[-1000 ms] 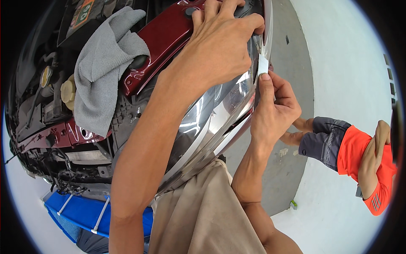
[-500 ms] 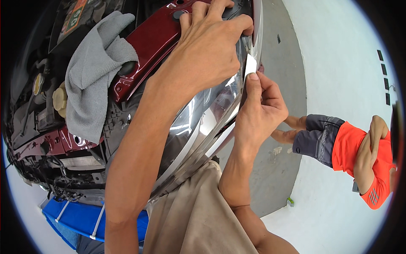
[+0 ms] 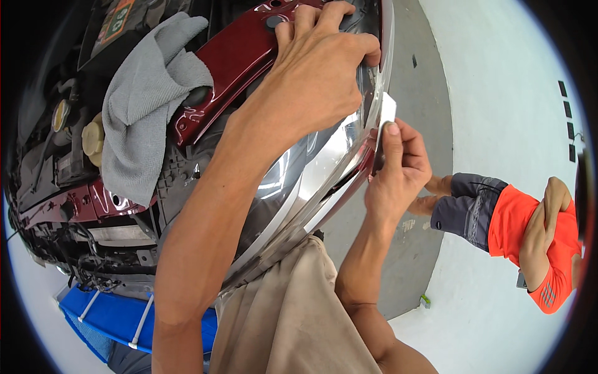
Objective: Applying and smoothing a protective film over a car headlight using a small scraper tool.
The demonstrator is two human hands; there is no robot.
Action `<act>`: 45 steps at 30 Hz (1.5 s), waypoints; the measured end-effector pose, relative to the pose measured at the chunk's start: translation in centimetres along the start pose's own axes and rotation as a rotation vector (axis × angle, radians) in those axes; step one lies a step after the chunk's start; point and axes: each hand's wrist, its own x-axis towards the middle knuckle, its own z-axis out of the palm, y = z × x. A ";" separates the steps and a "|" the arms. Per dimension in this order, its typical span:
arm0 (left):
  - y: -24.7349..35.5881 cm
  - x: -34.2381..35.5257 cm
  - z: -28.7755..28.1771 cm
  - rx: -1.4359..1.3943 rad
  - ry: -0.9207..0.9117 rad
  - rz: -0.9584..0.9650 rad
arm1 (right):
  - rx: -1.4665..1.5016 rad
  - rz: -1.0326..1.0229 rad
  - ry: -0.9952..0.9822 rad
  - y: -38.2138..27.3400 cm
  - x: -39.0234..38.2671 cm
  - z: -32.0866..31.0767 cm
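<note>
My left hand (image 3: 321, 71) reaches over a car's headlight (image 3: 305, 159), palm down, fingers spread and bent, the fingertips touching the dark red front panel (image 3: 230, 59) and the lamp's edge. It appears to hold nothing. In my right hand (image 3: 402, 156) a small flat white squeegee (image 3: 387, 109) is pinched between thumb and fingers, its white end pointing up. That hand is just outside the lamp's rim, beside the red bumper edge (image 3: 339, 202). Clear, shiny film (image 3: 339, 165) seems to lie along the lamp's outer edge; its exact border is hard to make out.
A grey cloth (image 3: 146, 103) is draped over the red panel and engine bay. A cream cap (image 3: 93, 138) shows beside it. A blue folding frame (image 3: 118, 311) stands at lower left. To the right, a person (image 3: 529, 224) with folded arms stands by the white wall (image 3: 492, 112).
My right hand with the squeegee has moved outward to the right and slightly down, away from the lamp's edge. My left hand stays on the panel; the view has shifted slightly.
</note>
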 end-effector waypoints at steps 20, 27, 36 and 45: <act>-2.5 -0.4 2.1 0.006 0.266 0.206 | 0.134 0.098 -0.267 0.4 2.6 -2.7; -0.3 7.1 -3.1 0.257 -0.208 0.167 | 0.576 0.144 -0.384 4.2 4.6 -3.2; 0.8 7.5 -4.8 0.446 -0.415 0.276 | 0.690 0.213 -0.462 4.8 4.7 -2.4; 0.5 8.0 -5.0 0.433 -0.476 0.383 | 0.670 0.261 -0.497 4.7 4.4 -2.7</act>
